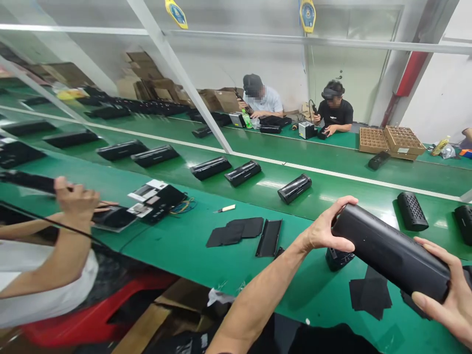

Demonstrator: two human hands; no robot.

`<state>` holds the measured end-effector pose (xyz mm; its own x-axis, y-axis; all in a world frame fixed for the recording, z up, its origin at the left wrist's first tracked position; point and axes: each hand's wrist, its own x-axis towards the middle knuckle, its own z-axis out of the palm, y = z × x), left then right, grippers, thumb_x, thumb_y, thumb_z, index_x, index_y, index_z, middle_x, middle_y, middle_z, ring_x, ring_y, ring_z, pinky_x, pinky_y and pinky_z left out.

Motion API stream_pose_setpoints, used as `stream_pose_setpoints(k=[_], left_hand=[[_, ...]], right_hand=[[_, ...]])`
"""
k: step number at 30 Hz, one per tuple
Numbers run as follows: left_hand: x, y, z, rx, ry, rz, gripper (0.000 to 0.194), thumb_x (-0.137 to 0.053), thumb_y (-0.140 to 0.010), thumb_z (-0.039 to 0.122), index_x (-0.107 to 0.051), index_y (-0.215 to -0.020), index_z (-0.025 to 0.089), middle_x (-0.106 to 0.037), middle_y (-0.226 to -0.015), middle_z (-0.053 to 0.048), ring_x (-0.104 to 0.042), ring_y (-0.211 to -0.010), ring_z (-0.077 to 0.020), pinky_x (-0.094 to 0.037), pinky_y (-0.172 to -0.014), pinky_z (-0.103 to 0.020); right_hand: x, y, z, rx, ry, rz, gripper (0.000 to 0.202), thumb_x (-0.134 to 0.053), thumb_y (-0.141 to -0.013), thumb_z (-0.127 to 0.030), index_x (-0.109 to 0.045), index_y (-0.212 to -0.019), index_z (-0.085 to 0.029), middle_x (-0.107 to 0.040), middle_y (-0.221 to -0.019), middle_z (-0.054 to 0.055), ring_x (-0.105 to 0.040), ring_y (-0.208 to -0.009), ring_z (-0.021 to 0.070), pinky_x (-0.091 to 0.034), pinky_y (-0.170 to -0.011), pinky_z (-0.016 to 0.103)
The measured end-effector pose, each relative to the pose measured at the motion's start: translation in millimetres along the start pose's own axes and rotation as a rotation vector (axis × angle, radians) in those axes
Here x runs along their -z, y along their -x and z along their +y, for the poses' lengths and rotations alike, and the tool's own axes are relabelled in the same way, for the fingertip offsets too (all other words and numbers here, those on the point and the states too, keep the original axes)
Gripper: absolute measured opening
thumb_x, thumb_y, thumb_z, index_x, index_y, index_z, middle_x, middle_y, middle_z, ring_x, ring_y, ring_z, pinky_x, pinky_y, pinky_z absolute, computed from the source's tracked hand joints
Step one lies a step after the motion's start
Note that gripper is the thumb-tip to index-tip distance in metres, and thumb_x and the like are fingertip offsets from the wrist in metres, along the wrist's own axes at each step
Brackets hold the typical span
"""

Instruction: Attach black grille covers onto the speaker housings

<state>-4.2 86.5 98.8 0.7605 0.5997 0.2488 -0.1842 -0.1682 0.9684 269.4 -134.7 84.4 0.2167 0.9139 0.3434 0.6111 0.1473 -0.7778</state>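
Observation:
A long black casing (393, 250) is held up between both my hands, tilted down to the right above the green table. My left hand (330, 228) grips its upper left end, thumb in front and fingers over the top. Around its lower right end wraps my right hand (444, 290). Below the casing lie thin black sheets (369, 295) and a small black part (337, 258). Further left are more black sheets (236, 231), a black tray-like panel (269, 238) and a knife with a pale handle (226, 208).
Black casings (295, 189) line the green conveyor (265, 196) beyond the table. At the left, a co-worker's hand (77, 199) holds a black tool. Two people sit across, near divided boxes (403, 140). A slanted metal post (184, 73) rises at centre left. An open carton (147, 329) stands below.

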Motion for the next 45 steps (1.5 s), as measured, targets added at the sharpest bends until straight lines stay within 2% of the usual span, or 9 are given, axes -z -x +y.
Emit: stream_pose_setpoints(k=[4, 9, 13, 17, 23, 28, 34, 39, 45], left_hand=[[-10.6, 2.9, -11.0, 0.069, 0.142, 0.083, 0.096, -0.095, -0.057, 0.051, -0.055, -0.140, 0.027, -0.060, -0.129, -0.007, -0.060, -0.111, -0.0287, -0.051, -0.095, -0.036], [-25.4, 4.7, -15.3, 0.245, 0.237, 0.243, 0.095, -0.094, -0.057, 0.051, -0.054, -0.139, 0.026, -0.060, -0.130, -0.007, -0.061, -0.110, -0.0268, -0.049, -0.096, -0.034], [-38.8, 6.1, -22.9, 0.577, 0.253, 0.307, 0.084, -0.089, -0.063, 0.057, -0.055, -0.133, 0.025, -0.064, -0.117, -0.006, -0.062, -0.104, -0.0238, -0.050, -0.090, -0.032], [-51.4, 10.0, -34.2, 0.816, 0.341, 0.291, 0.086, -0.087, -0.062, 0.065, -0.050, -0.132, 0.030, -0.066, -0.105, -0.003, -0.066, -0.081, -0.0210, -0.054, -0.066, -0.031], [-74.0, 16.4, -37.2, 1.055, 0.591, 0.415, 0.046, -0.074, -0.083, 0.058, -0.059, -0.111, 0.024, -0.068, -0.085, -0.002, -0.066, -0.066, -0.0211, -0.058, -0.055, -0.035], [-98.5, 18.1, -41.1, 1.177, 0.946, 0.438, 0.054, -0.049, -0.100, 0.065, -0.067, -0.089, 0.016, -0.070, -0.077, -0.008, -0.066, -0.064, -0.0205, -0.056, -0.051, -0.032], [-134.6, 24.7, -55.2, 1.127, 0.989, 0.511, 0.055, -0.052, -0.099, 0.067, -0.072, -0.094, 0.015, -0.073, -0.084, -0.010, -0.067, -0.070, -0.0209, -0.057, -0.053, -0.032], [-141.6, 49.4, -72.8, 1.085, 0.895, 0.252, 0.079, -0.047, -0.091, 0.085, -0.074, -0.103, 0.012, -0.070, -0.095, -0.014, -0.066, -0.071, -0.0212, -0.061, -0.065, -0.040], [-82.8, 51.1, -58.0, 0.739, 0.380, 0.232, 0.099, -0.087, -0.068, 0.074, -0.050, -0.149, 0.031, -0.041, -0.163, -0.019, -0.058, -0.131, -0.0365, -0.058, -0.094, -0.045]], right_hand=[[11.3, -10.5, 8.7, -0.156, -0.069, -0.121, 0.083, -0.079, -0.086, -0.056, -0.043, -0.158, -0.034, -0.052, -0.161, 0.011, -0.057, -0.138, 0.0411, -0.055, -0.099, 0.042], [-6.9, -18.4, 17.5, -0.357, -0.293, 0.023, 0.071, -0.068, -0.092, -0.062, -0.048, -0.154, -0.032, -0.052, -0.160, 0.009, -0.053, -0.142, 0.0369, -0.049, -0.111, 0.042], [-24.4, -24.7, 24.5, -0.749, -0.570, -0.065, 0.076, -0.069, -0.088, -0.067, -0.047, -0.152, -0.032, -0.070, -0.132, 0.011, -0.075, -0.087, 0.0297, -0.064, -0.073, 0.043], [-18.1, -31.7, 32.7, -0.967, -0.650, -0.169, 0.084, -0.075, -0.083, -0.066, -0.044, -0.154, -0.033, -0.075, -0.097, 0.004, -0.067, -0.052, 0.0243, -0.058, -0.045, 0.040], [-7.9, -10.0, 68.6, -0.863, -0.810, 0.039, 0.096, -0.083, -0.081, -0.066, -0.041, -0.161, -0.036, -0.077, -0.122, 0.010, -0.076, -0.081, 0.0285, -0.064, -0.073, 0.045], [-84.2, 40.9, 79.5, -0.632, -1.033, 0.260, 0.081, -0.086, -0.074, -0.073, -0.063, -0.143, -0.037, -0.059, -0.156, 0.010, -0.063, -0.132, 0.0367, -0.056, -0.103, 0.052], [-153.3, 58.8, 53.8, -0.693, -1.093, 0.289, 0.067, -0.084, -0.077, -0.069, -0.067, -0.130, -0.031, -0.072, -0.138, 0.010, -0.063, -0.135, 0.0379, -0.046, -0.119, 0.056], [-128.6, 52.0, 54.4, -0.733, -0.939, 0.355, 0.070, -0.082, -0.076, -0.069, -0.066, -0.130, -0.027, -0.078, -0.125, 0.012, -0.065, -0.130, 0.0428, -0.051, -0.113, 0.059], [-53.9, 40.1, 39.3, -0.496, -0.422, 0.000, 0.087, -0.086, -0.072, -0.053, -0.055, -0.148, -0.025, -0.065, -0.146, 0.014, -0.059, -0.135, 0.0431, -0.049, -0.112, 0.056]])
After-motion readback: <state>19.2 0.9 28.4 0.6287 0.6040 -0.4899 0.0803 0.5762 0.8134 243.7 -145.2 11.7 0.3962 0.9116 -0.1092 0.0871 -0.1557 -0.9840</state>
